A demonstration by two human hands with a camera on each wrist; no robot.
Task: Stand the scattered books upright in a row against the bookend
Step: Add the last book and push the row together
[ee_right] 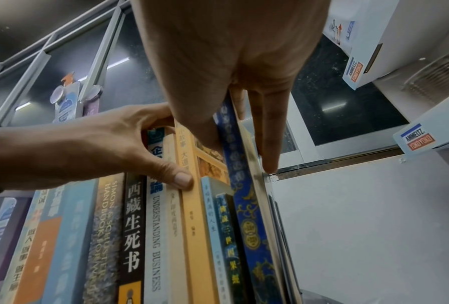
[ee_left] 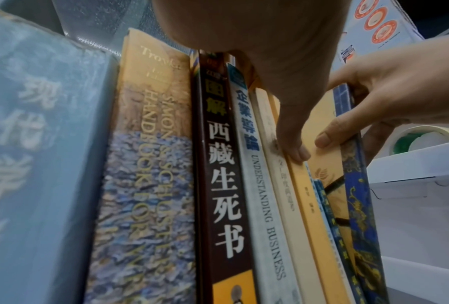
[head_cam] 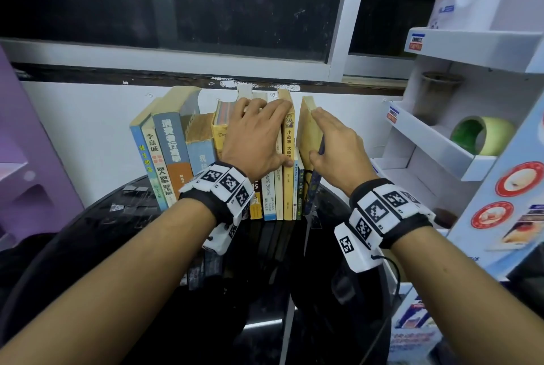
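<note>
A row of upright books (head_cam: 172, 152) stands on the black round table (head_cam: 97, 235) against the white wall. My left hand (head_cam: 275, 135) lies over the tops of the middle books with its fingers curled behind them, and its thumb (ee_right: 183, 181) presses the spine of a yellow book (head_cam: 289, 185). At the right end, my right hand (head_cam: 319, 136) pinches a blue-spined book (ee_right: 249, 222), thumb on its left face and fingers on its right. This book leans slightly, its yellowed page edge (head_cam: 307, 126) apart from the row at the top. A thin grey plate (ee_right: 276, 222), perhaps the bookend, stands against the blue book's right side.
A white shelf unit (head_cam: 435, 141) holding a green tape roll (head_cam: 482, 135) stands close on the right. A purple unit (head_cam: 32, 141) is at the left. The window sill (head_cam: 176, 76) runs above the books. The leftmost books lean to the right.
</note>
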